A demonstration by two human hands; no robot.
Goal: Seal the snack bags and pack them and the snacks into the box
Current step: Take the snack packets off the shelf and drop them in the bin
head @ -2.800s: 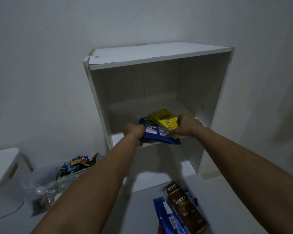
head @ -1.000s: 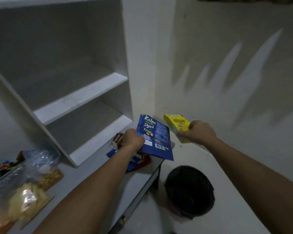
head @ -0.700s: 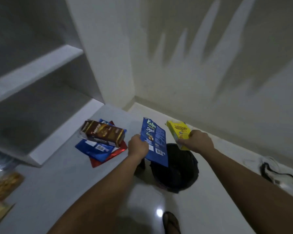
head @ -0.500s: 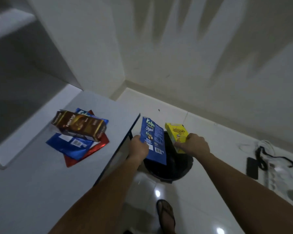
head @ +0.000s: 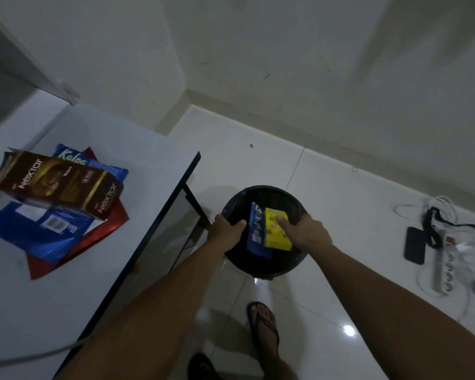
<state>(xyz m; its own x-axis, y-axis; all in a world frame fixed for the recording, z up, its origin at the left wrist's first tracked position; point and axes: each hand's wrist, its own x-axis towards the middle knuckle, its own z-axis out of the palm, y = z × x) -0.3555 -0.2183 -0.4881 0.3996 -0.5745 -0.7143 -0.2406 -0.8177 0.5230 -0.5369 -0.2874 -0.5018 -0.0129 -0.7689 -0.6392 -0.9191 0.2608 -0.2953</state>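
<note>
left hand (head: 225, 229): fingers curled at blue Kelpo packet (head: 255, 229), grip unclear | right hand (head: 305, 231): pinches yellow box (head: 276, 229) | both over black basket (head: 296, 259), frame centre | Nextar box (head: 58, 185) on table (head: 137, 160), left

A glossy, polished tile floor (head: 327, 204) is seen, with lamp glare mirrored in it. The black basket (head: 266, 193) is made of mesh. Shiny foil is shown by the red wrapper (head: 104, 229); the table top (head: 137, 149) is matt.

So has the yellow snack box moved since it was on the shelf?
Yes. The yellow snack box has left the shelf and now sits down inside the black basket on the floor, right of the table, with the right hand touching it.
</note>
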